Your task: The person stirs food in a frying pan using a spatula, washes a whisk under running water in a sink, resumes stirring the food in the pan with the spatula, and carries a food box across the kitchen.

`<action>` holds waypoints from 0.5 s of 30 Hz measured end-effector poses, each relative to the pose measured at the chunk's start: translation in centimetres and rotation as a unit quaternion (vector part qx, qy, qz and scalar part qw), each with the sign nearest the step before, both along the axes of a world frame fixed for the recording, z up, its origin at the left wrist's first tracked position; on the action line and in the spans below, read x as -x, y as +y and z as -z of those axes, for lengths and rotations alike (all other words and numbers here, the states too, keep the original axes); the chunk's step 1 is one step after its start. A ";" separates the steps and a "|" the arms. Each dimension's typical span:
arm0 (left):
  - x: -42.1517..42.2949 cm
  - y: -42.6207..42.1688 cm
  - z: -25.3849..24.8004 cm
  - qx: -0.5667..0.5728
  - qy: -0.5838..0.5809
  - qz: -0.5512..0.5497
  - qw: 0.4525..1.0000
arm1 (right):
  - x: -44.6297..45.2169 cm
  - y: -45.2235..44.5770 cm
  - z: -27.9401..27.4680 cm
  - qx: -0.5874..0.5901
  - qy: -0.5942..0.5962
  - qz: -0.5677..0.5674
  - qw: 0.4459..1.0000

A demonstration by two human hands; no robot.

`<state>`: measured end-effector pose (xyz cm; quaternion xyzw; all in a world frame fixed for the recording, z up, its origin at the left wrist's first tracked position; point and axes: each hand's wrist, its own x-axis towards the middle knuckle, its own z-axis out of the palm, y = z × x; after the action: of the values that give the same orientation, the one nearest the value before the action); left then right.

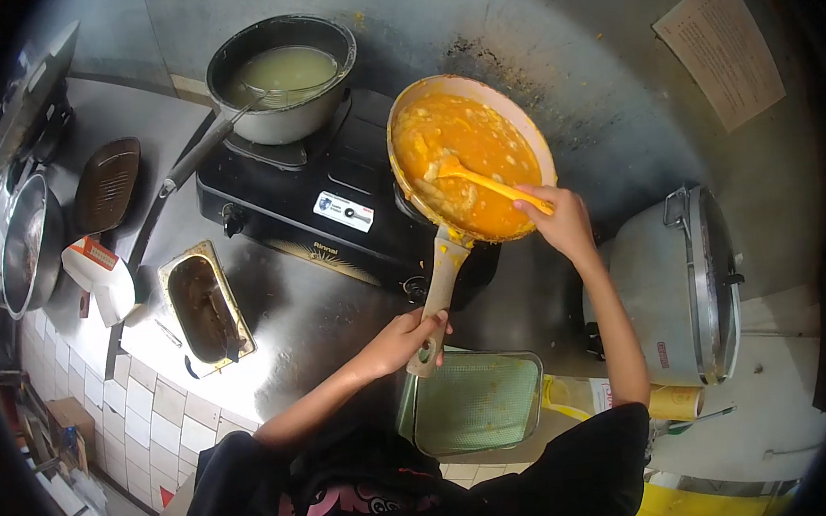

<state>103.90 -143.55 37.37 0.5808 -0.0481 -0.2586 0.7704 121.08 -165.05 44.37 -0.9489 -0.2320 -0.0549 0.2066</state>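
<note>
My left hand [413, 341] is wrapped round the pale handle [445, 280] of a frying pan [541, 141]. The pan sits over the right side of the black gas stove [327, 249] and holds a lumpy orange-yellow mixture [482, 145]. In my right hand [560, 219] is an orange spatula [494, 185], its head down in the mixture near the pan's left side. On the stove's left burner stands a dark-rimmed pot [292, 128] of pale greenish liquid, with a long-handled strainer [200, 150] resting across its rim.
A metal container [248, 334] with dark contents stands left of centre on the steel counter. Below the pan handle is a green tray [478, 401]. A large lidded pot [661, 290] stands at right. Pans and a paper box [102, 282] are at left.
</note>
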 end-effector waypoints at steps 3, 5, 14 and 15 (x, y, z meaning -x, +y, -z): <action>0.1 -0.1 0.1 0.006 0.001 -0.004 1.000 | 0.2 -1.3 1.5 -0.071 0.099 0.034 0.992; 0.1 0.0 -0.4 -0.002 0.000 -0.003 1.000 | 0.5 -2.1 2.3 -0.108 0.114 0.031 0.987; 0.0 -0.1 0.0 -0.002 -0.007 -0.006 1.000 | 3.6 -1.2 -1.9 -0.085 0.043 0.053 0.994; 0.0 -0.1 0.1 -0.003 -0.007 -0.010 1.000 | 3.8 -0.9 -2.3 -0.069 0.036 0.062 0.995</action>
<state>103.88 -143.68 37.31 0.5852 -0.0473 -0.2469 0.7709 117.27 -166.00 46.69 -0.9464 -0.1607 -0.0497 0.2759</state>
